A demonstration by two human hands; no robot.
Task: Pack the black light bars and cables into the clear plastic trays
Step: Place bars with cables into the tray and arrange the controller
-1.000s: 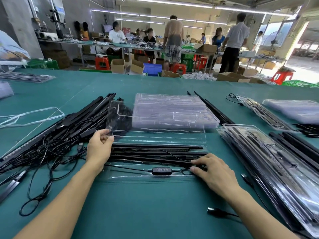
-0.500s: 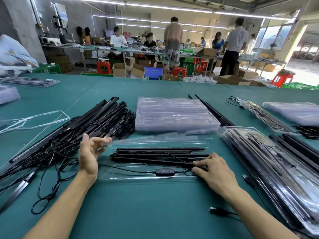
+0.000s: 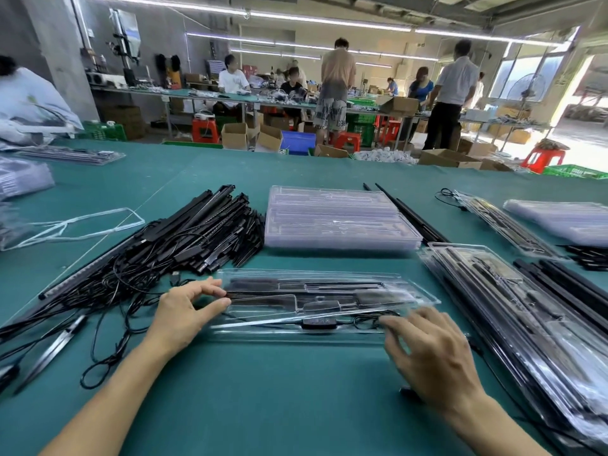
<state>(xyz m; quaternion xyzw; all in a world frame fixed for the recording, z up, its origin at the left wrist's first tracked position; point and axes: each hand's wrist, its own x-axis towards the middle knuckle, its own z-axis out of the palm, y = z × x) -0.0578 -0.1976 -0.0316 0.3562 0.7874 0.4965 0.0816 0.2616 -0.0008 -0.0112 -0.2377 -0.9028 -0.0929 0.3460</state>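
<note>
A clear tray (image 3: pixel 329 292) holding black light bars (image 3: pixel 256 286) and a cable (image 3: pixel 362 321) lies on the green bench (image 3: pixel 296 396). The left hand (image 3: pixel 187 311) pinches its left end. The right hand (image 3: pixel 431 357), fingers spread, touches its right front edge. The tray looks light and bendy, so it is best held at both ends.

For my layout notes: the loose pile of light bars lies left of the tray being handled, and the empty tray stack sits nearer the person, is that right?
Not quite: in the head view the empty tray stack sits beyond the handled tray, farther from the person. The loose pile does lie to its left.
</note>
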